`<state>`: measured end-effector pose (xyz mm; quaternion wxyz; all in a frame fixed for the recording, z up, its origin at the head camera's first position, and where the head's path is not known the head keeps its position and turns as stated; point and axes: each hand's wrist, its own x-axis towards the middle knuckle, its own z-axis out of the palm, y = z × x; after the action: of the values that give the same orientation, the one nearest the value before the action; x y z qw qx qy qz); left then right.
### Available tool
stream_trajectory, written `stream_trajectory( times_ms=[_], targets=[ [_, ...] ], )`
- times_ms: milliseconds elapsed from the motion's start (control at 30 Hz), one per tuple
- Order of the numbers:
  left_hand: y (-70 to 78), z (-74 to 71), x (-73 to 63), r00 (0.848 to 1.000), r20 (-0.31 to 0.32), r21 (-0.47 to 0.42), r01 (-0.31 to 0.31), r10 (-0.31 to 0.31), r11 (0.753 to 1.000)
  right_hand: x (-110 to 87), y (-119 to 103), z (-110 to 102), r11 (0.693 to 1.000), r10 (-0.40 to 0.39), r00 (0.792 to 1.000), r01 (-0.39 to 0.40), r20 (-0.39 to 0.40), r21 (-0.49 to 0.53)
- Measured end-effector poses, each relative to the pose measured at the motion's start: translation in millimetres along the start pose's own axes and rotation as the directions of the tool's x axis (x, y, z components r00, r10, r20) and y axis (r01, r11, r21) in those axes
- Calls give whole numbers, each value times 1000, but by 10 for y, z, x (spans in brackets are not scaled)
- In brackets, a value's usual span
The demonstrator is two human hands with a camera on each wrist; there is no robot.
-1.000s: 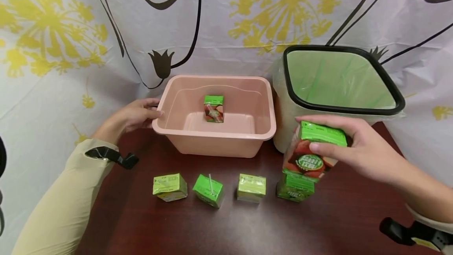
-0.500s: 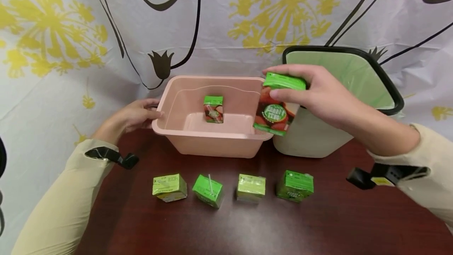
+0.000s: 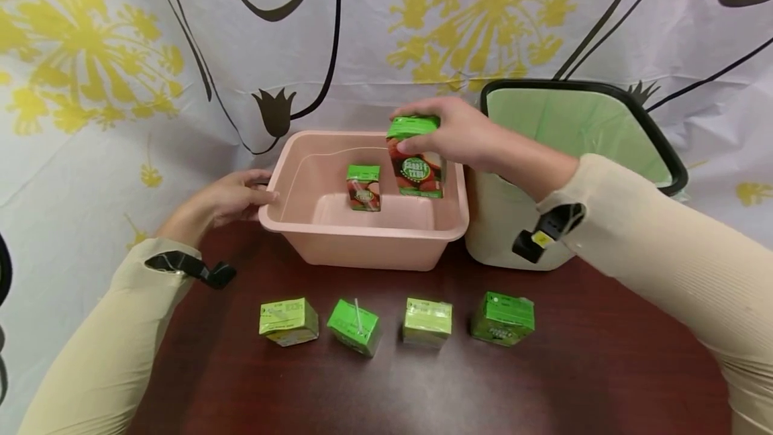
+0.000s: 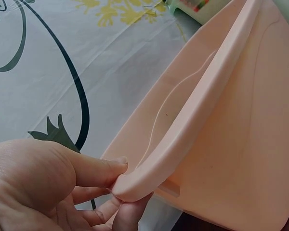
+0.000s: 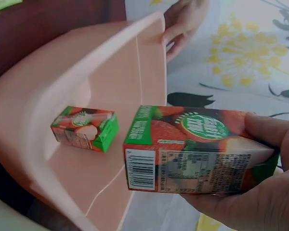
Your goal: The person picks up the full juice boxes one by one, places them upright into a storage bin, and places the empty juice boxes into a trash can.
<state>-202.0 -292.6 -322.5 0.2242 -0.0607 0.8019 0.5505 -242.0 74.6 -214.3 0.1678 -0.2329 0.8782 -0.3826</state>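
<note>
A pink plastic basin [image 3: 362, 247] stands on the table against the patterned cloth. My left hand [image 3: 232, 199] pinches its left rim; in the left wrist view the thumb lies above the rim [image 4: 183, 130] and fingers below. My right hand [image 3: 459, 131] grips a red and green juice box [image 3: 417, 166] near its top, holding it upright over the basin's right part. The right wrist view shows that juice box [image 5: 192, 149] from its barcode end, apart from the basin floor. Another red and green juice box [image 3: 364, 188] is inside the basin near the middle.
In front of the basin stand a yellow-green box [image 3: 288, 321], a green box with a straw [image 3: 355, 327], a second yellow-green box [image 3: 427, 321] and a dark green box [image 3: 502, 319]. A bag-lined bin [image 3: 513, 227] with a black rim stands right of the basin.
My right hand has carried the juice box leftward, from above the dark green box, past the bin's front, to over the basin. My left hand has stayed on the rim.
</note>
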Motion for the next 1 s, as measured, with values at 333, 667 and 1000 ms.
stream_trajectory(
  times_ms=[333, 667, 1000],
  targets=[
    [-29, -19, 19, 1000, -1, 9, 7, -7, 1000, 506, -126, 42, 989, 141, 982, -135, 122, -54],
    [12, -10, 16, 1000, -2, 9, 6, -6, 1000, 782, -28, 19, 965, 256, 960, -248, 115, -82],
    [7, -19, 13, 1000, -2, 2, -4, 4, 1000, 929, 102, 240, 948, 303, 953, -303, 13, 94]
  ],
)
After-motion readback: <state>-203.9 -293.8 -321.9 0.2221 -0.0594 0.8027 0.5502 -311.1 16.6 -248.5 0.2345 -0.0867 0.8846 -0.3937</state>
